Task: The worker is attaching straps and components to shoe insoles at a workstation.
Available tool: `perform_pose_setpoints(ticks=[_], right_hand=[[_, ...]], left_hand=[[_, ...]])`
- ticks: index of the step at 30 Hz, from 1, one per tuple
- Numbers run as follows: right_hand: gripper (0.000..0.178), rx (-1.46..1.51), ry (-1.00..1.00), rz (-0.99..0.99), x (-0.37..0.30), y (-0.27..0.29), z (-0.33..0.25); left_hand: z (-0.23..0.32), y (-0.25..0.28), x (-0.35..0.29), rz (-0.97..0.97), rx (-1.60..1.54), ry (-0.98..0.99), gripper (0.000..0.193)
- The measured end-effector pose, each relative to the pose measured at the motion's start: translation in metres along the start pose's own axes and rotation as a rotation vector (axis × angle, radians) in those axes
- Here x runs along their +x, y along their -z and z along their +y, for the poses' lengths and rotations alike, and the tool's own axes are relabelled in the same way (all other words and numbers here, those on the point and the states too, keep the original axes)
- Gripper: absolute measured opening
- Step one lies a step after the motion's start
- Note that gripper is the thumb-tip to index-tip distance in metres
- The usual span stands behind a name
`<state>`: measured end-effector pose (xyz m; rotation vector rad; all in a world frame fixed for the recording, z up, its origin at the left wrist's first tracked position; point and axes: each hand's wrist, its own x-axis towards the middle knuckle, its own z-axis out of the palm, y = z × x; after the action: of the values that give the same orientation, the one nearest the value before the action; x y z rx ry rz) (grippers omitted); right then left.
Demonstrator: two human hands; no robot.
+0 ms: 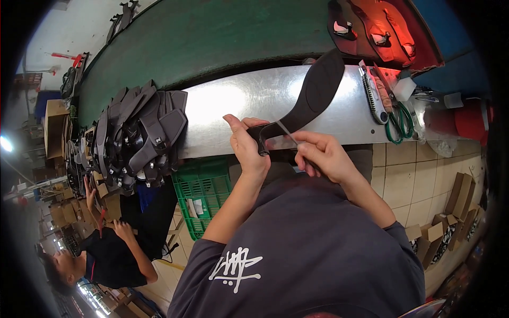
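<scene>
My left hand (247, 146) grips a dark grey shoe sole (317, 91) at its heel end, thumb pointing up. The sole tilts up and to the right over the metal bench, its broad forefoot end farthest from me. Pinched in my right hand (324, 157) is a thin grey strip (288, 132), whose far end meets the sole near its narrow, curved part. Whether this strip is a tool or a piece of material, I cannot tell. On the left, a large pile of similar dark soles (139, 132) lies close to my left hand.
The metal bench top (212, 114) lies before me, with a green conveyor belt (212, 37) beyond. At right are a utility knife (373, 95) and green-handled scissors (400, 123). Several soles (379, 34) lie under red light. A green crate (201, 185) and a co-worker (114, 254) are at left.
</scene>
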<state>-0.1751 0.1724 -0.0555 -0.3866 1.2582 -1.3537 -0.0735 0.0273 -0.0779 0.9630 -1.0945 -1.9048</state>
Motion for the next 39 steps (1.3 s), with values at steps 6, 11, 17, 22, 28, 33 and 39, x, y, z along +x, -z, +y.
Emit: perform_pose_setpoints(ticks=[6, 11, 17, 22, 28, 33, 39], right_hand=[[0.011, -0.828, 0.800, 0.310, 0.006, -0.012, 0.021], [0.014, -0.864, 0.733, 0.195, -0.002, -0.018, 0.015], [0.012, -0.846, 0.803, 0.177, -0.010, -0.028, 0.010], [0.005, -0.874, 0.794, 0.405, 0.006, -0.019, 0.010], [0.004, -0.973, 0.726, 0.406, 0.002, -0.020, 0.017], [0.005, -0.942, 0.697, 0.394, 0.000, -0.021, 0.016], [0.007, -0.935, 0.716, 0.181, -0.002, -0.025, 0.014]], left_hand=[[0.011, -0.007, -0.007, -0.001, 0.020, 0.097, 0.083], [0.007, 0.004, 0.002, -0.023, -0.027, 0.164, 0.083], [0.013, 0.006, 0.018, -0.133, -0.487, 0.608, 0.073], [-0.001, -0.002, 0.004, -0.141, -0.587, 0.758, 0.056], [0.002, -0.019, -0.003, 0.045, -0.615, 0.664, 0.056], [-0.007, -0.010, -0.001, -0.175, -0.638, 0.631, 0.069], [-0.009, -0.005, 0.015, -0.328, -0.588, 0.555, 0.066]])
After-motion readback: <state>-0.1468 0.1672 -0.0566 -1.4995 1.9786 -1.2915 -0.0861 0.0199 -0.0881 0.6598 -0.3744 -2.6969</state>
